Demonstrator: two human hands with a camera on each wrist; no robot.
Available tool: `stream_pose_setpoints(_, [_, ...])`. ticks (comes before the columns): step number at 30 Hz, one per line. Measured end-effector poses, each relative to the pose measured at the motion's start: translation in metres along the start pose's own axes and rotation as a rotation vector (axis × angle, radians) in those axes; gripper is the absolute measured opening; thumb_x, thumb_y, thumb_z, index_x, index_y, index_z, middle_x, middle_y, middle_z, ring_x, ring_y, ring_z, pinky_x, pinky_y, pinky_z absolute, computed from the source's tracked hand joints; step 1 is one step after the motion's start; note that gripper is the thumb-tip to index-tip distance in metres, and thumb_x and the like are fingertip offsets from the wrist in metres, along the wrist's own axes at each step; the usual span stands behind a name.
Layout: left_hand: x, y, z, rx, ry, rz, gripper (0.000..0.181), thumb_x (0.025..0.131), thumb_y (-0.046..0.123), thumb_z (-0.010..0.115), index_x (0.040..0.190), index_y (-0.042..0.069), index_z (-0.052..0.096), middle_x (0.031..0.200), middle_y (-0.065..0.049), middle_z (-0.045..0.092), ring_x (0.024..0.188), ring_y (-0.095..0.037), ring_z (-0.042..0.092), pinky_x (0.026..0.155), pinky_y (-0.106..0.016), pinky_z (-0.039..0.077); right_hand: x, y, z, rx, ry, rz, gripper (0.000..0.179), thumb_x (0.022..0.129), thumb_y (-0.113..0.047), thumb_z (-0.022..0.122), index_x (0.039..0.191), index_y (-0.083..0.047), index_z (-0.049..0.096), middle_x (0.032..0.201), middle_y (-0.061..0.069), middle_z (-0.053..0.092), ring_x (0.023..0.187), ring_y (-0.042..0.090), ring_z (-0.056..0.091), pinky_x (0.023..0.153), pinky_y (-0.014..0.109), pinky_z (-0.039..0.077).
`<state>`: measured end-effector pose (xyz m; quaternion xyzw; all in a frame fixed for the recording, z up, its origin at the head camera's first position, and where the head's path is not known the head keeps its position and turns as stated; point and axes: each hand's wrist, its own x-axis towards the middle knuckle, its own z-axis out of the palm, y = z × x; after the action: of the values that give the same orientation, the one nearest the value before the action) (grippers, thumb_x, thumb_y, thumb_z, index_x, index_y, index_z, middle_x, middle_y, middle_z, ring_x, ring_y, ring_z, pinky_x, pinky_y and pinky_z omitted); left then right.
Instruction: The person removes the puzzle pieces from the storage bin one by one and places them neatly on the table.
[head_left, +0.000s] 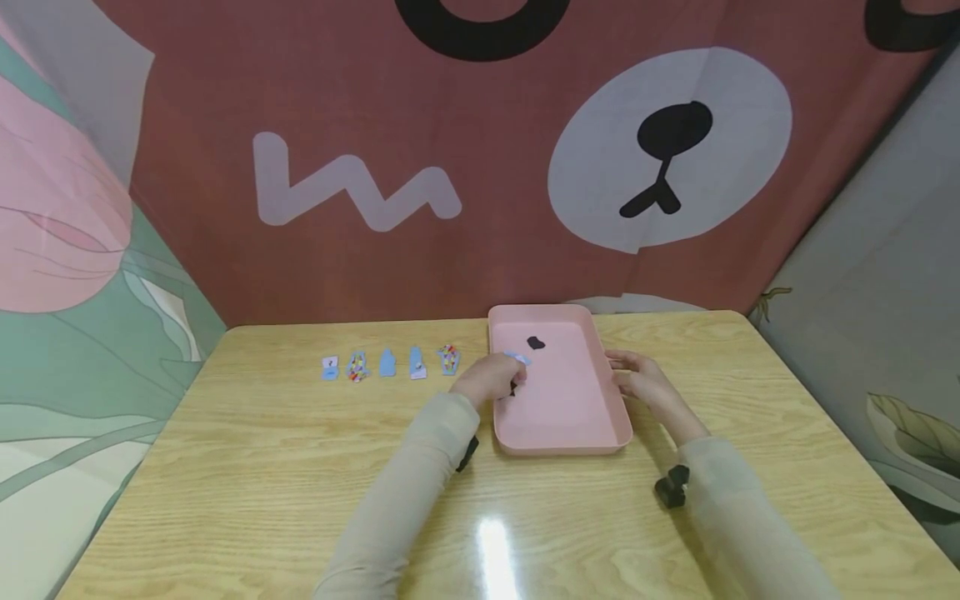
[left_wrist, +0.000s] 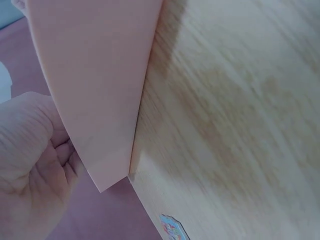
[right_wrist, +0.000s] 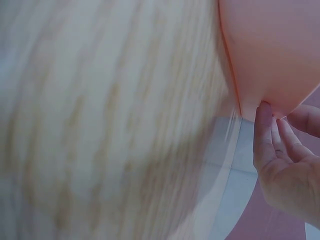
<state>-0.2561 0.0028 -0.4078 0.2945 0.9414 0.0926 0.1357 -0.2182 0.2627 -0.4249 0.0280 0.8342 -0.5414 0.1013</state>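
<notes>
the step in hand seems to be picking a small piece out of the pink tray (head_left: 573, 408), which sits on the wooden surface (head_left: 262, 433) near its far edge. the left hand (head_left: 487, 377) reaches over the tray's left wall with its fingers bent down inside. a light blue piece (head_left: 517, 358) shows right by them and a dark piece (head_left: 513, 388) just under them; i cannot tell whether they pinch either one. a black piece (head_left: 536, 342) lies farther back in the tray. the right hand (head_left: 643, 381) has its fingers fairly straight, touching the outside of the right wall, and seems to steady the tray rather than grip it. left of the tray, five small flat pieces (head_left: 387, 362) lie apart in a row. judging by that row, the next move calls for a sure pinch on one thin piece, a lift clear of the left wall, and a careful placing beside the others.
</notes>
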Motion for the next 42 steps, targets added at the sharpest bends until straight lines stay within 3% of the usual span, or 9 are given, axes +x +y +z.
stream_pose_setpoints(6, [0.001, -0.002, 0.001, 0.027, 0.008, 0.029, 0.031, 0.087, -0.007, 0.057, 0.107, 0.013, 0.069, 0.106, 0.001, 0.067, 0.099, -0.013, 0.059, 0.087, -0.022, 0.05, 0.002, 0.0, 0.001, -0.011, -0.001, 0.006, 0.054, 0.094, -0.001, 0.044, 0.145, 0.007, 0.029, 0.139, 0.031, 0.039, 0.096, 0.006, 0.055, 0.075, 0.015, 0.05])
stream_pose_setpoints(12, [-0.003, -0.003, 0.0, -0.011, 0.007, 0.063, 0.032, 0.088, -0.009, 0.054, 0.104, 0.012, 0.07, 0.106, -0.001, 0.067, 0.102, -0.014, 0.06, 0.091, -0.023, 0.05, 0.002, 0.0, 0.001, 0.001, -0.004, -0.002, 0.055, 0.093, -0.001, 0.043, 0.145, 0.008, 0.028, 0.14, 0.032, 0.038, 0.093, 0.004, 0.054, 0.076, 0.015, 0.05])
stream_pose_setpoints(21, [-0.01, -0.003, -0.004, -0.007, -0.001, 0.123, 0.015, 0.087, 0.004, 0.066, 0.097, 0.014, 0.069, 0.098, 0.002, 0.066, 0.093, -0.011, 0.057, 0.081, -0.019, 0.047, 0.001, 0.0, 0.001, 0.012, -0.012, 0.0, 0.054, 0.094, 0.0, 0.044, 0.145, 0.007, 0.028, 0.142, 0.033, 0.037, 0.094, 0.002, 0.055, 0.075, 0.014, 0.051])
stream_pose_setpoints(26, [-0.01, -0.004, -0.005, -0.072, -0.008, 0.131, 0.019, 0.09, 0.002, 0.062, 0.105, 0.011, 0.07, 0.103, -0.002, 0.066, 0.095, -0.012, 0.06, 0.082, -0.019, 0.049, 0.001, 0.0, 0.0, 0.002, -0.007, 0.005, 0.054, 0.093, -0.001, 0.043, 0.145, 0.006, 0.03, 0.141, 0.032, 0.038, 0.091, 0.0, 0.054, 0.073, 0.013, 0.05])
stream_pose_setpoints(30, [-0.009, -0.005, -0.005, -0.097, 0.024, 0.165, 0.025, 0.089, 0.001, 0.063, 0.112, 0.005, 0.07, 0.11, -0.009, 0.064, 0.099, -0.016, 0.063, 0.087, -0.022, 0.053, 0.0, 0.0, 0.0, 0.022, -0.017, -0.01, 0.056, 0.092, -0.001, 0.044, 0.145, 0.009, 0.028, 0.139, 0.034, 0.037, 0.088, -0.002, 0.054, 0.073, 0.014, 0.05])
stream_pose_setpoints(33, [-0.007, -0.006, -0.005, -0.082, 0.068, 0.196, 0.02, 0.085, 0.003, 0.068, 0.104, 0.002, 0.074, 0.103, -0.011, 0.068, 0.097, -0.018, 0.063, 0.087, -0.024, 0.054, -0.001, 0.0, 0.0, 0.038, -0.025, -0.017, 0.057, 0.091, 0.0, 0.044, 0.145, 0.01, 0.027, 0.137, 0.033, 0.037, 0.087, -0.001, 0.055, 0.073, 0.014, 0.05])
stream_pose_setpoints(37, [-0.005, -0.008, -0.007, -0.16, 0.087, 0.181, 0.01, 0.085, 0.005, 0.068, 0.09, 0.003, 0.076, 0.094, -0.007, 0.073, 0.094, -0.017, 0.063, 0.084, -0.025, 0.054, -0.001, -0.001, 0.001, 0.037, -0.026, -0.021, 0.057, 0.091, 0.0, 0.044, 0.145, 0.01, 0.027, 0.138, 0.034, 0.037, 0.088, -0.001, 0.055, 0.073, 0.015, 0.051])
stream_pose_setpoints(42, [-0.006, -0.013, -0.007, -0.32, 0.14, 0.173, 0.01, 0.09, 0.009, 0.063, 0.092, 0.004, 0.071, 0.098, -0.007, 0.072, 0.098, -0.017, 0.065, 0.088, -0.025, 0.052, 0.0, -0.002, 0.002, 0.036, -0.021, -0.01, 0.057, 0.091, 0.001, 0.043, 0.145, 0.009, 0.027, 0.139, 0.034, 0.037, 0.087, -0.001, 0.055, 0.072, 0.015, 0.05])
